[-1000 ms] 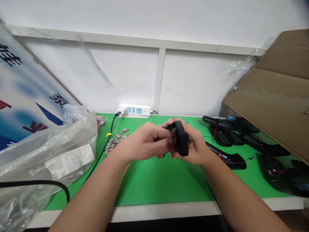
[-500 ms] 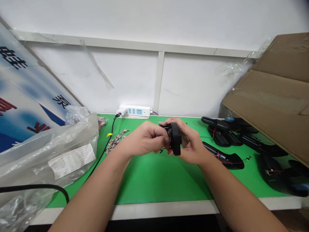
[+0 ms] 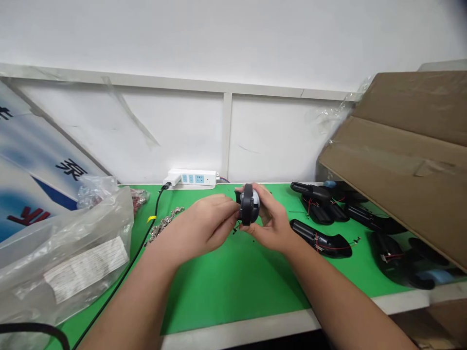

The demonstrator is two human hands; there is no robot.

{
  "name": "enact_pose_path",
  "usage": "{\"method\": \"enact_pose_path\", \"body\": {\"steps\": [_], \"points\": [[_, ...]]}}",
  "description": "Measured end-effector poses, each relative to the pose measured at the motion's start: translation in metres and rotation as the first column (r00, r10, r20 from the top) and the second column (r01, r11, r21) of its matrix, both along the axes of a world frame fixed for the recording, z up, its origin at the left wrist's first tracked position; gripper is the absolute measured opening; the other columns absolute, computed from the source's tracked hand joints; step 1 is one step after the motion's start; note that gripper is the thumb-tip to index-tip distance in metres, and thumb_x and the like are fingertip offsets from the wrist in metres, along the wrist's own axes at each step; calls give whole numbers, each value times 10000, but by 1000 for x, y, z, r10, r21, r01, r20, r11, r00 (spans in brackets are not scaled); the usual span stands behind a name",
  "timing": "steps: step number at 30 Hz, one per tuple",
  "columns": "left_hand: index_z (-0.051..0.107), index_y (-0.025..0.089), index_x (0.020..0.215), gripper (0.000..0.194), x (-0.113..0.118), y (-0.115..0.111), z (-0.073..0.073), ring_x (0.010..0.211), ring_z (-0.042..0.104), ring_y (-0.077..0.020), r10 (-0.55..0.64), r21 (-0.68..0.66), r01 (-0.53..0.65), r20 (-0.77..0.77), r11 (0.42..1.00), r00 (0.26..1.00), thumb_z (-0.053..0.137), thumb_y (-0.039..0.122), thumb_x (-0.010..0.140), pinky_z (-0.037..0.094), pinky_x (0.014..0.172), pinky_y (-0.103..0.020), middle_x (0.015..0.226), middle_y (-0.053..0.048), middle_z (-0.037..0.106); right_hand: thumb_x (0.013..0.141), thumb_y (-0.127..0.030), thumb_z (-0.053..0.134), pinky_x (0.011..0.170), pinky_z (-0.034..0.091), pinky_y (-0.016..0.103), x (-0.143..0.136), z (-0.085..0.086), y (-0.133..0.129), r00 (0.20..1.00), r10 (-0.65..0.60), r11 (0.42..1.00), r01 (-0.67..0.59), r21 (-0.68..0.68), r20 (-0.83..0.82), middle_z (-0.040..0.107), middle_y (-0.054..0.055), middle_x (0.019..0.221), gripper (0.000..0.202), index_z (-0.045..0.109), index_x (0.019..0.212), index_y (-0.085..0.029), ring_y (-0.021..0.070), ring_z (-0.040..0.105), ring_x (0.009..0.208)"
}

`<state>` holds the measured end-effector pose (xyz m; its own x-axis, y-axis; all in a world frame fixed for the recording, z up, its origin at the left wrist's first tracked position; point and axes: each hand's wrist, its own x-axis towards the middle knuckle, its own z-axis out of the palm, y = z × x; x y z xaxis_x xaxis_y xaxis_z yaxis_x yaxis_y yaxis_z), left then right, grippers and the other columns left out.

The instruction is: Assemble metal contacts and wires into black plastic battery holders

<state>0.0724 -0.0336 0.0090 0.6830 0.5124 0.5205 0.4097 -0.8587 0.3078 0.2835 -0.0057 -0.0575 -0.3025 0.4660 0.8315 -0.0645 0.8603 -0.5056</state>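
Note:
A black rounded part (image 3: 247, 204) with a pale, shiny inner side is held above the green mat (image 3: 233, 287). My right hand (image 3: 272, 218) wraps round it from the right, thumb below and fingers above. From the left, my left hand (image 3: 213, 221) has its fingers pressed together against the part's near left edge; what they pinch, if anything, is hidden. A thin wire end with a small dark connector (image 3: 235, 228) sticks out below the fingers. Small metal pieces (image 3: 165, 224) lie in a heap left of my left hand.
Several black curved housings (image 3: 321, 240) with red wires lie at the right, beneath a leaning cardboard box (image 3: 397, 160). A white power strip (image 3: 193, 178) stands by the wall. A black cable (image 3: 136, 265) and a clear plastic bag (image 3: 105, 233) are at the left.
The black part has been turned, so its pale inner side now shows on the right. My left hand has turned knuckles up. The view has shifted right and up.

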Motion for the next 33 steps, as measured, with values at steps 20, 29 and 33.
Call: {"method": "enact_pose_path", "body": {"steps": [20, 29, 33], "points": [[632, 164, 889, 219, 1, -3, -1, 789, 618, -148, -71, -58, 70, -17, 996, 997, 442, 136, 994, 478, 710, -263, 828, -28, 625, 816, -299, 871, 1097, 532, 510, 12, 7, 2, 991, 26, 999, -31, 34, 134, 634, 113, 1360, 778, 518, 1509, -302, 301, 615, 1253], [626, 156, 888, 191, 4, -2, -1, 756, 592, -124, -62, -156, 54, -47, 986, 997, 448, 136, 953, 422, 664, -242, 876, -32, 668, 809, -280, 880, 1117, 512, 500, 20, 13, 2, 975, 67, 998, -69, 2, 212, 625, 115, 1368, 751, 548, 1482, -297, 307, 583, 1292], [649, 142, 853, 228, 4, -3, 0, 706, 551, -110, -81, -222, 75, -16, 972, 997, 448, 167, 959, 383, 641, -246, 808, -27, 649, 818, -308, 876, 1121, 512, 516, 21, 11, 1, 975, 42, 999, -44, 2, 219, 622, 130, 1388, 759, 540, 1499, -293, 322, 576, 1309]]}}
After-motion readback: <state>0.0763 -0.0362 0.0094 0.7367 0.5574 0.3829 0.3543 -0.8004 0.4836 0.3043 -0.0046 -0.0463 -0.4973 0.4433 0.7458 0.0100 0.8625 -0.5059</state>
